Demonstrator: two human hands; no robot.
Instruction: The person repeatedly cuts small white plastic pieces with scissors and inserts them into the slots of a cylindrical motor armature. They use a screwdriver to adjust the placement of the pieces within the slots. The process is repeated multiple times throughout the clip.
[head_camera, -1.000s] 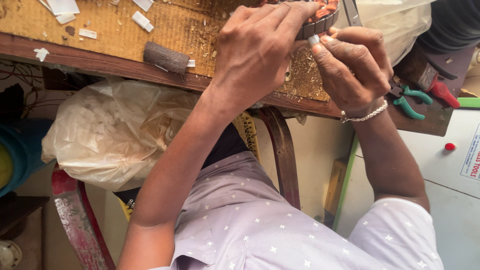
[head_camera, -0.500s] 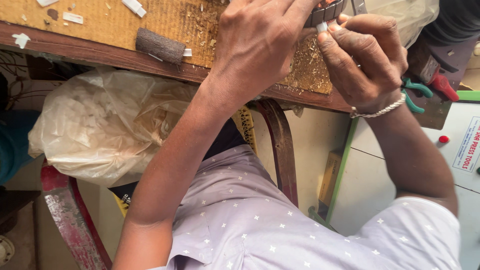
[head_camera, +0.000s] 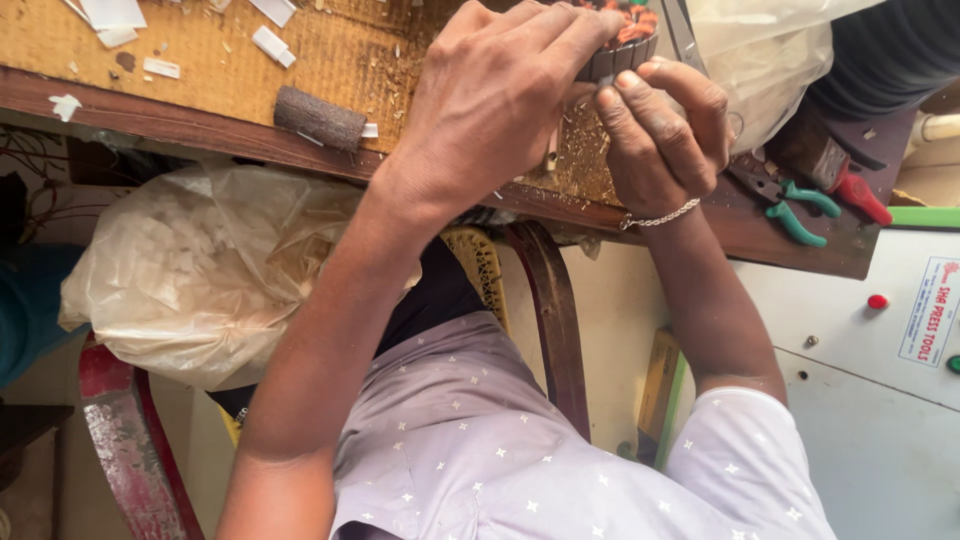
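The wooden workbench (head_camera: 200, 120) runs across the top of the view, its surface covered by a tan mat strewn with sawdust and white paper scraps. Below the bench's near edge, on the left, slumps a big clear plastic bag (head_camera: 190, 270) stuffed with pale offcuts. To the bench's right stands a white machine cabinet (head_camera: 860, 400) with a red button.

At the far edge of the bench both hands meet on a small round ribbed part (head_camera: 620, 45), grey on the outside with orange windings showing inside; only part of it is in view. The left hand (head_camera: 490, 100) lies over it from the left, fingers stretched long and close together, the tips pressed on the ribbed rim. The right hand (head_camera: 665, 130), a thin chain bracelet at its wrist, sits just beneath the part, fingers curled tight with the thumb tip and forefinger touching the grey rim from below. Whether anything is pinched between those curled fingers I cannot tell.

On the bench left of the hands lies a short dark rough cylinder (head_camera: 320, 117). Right of the hands, near the bench's end, rest green-handled pliers (head_camera: 795, 205) and a red-handled tool (head_camera: 860, 195).
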